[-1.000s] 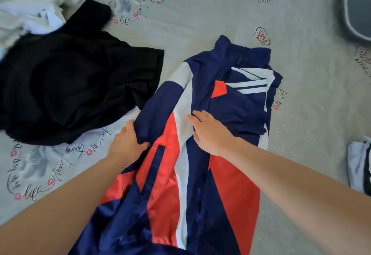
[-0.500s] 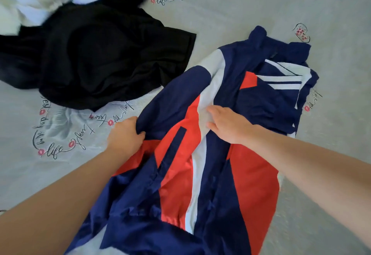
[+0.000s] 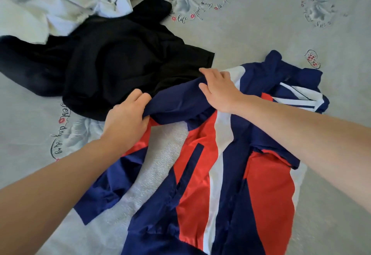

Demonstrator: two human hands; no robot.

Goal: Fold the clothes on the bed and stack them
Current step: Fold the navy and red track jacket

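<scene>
I am folding the jacket [image 3: 200,174], which is lying on the bed [image 3: 281,24] in the middle and right of my view, its collar end far from me. My left hand [image 3: 126,122] is gripping a bunch of the navy sleeve [image 3: 176,102], fingers curled round the cloth. My right hand [image 3: 218,90] is lying on the same sleeve further up, fingers bent over its upper edge; I think it is pinching the cloth, but the fingertips are hidden, so I am not fully sure. To do this step well, I should be pulling the sleeve taut between both hands and laying it straight across the body, keeping it away from the black garment [image 3: 112,64] just beside it. Both forearms are reaching forward, the wrists nearly level, the right arm crossing over the jacket.
</scene>
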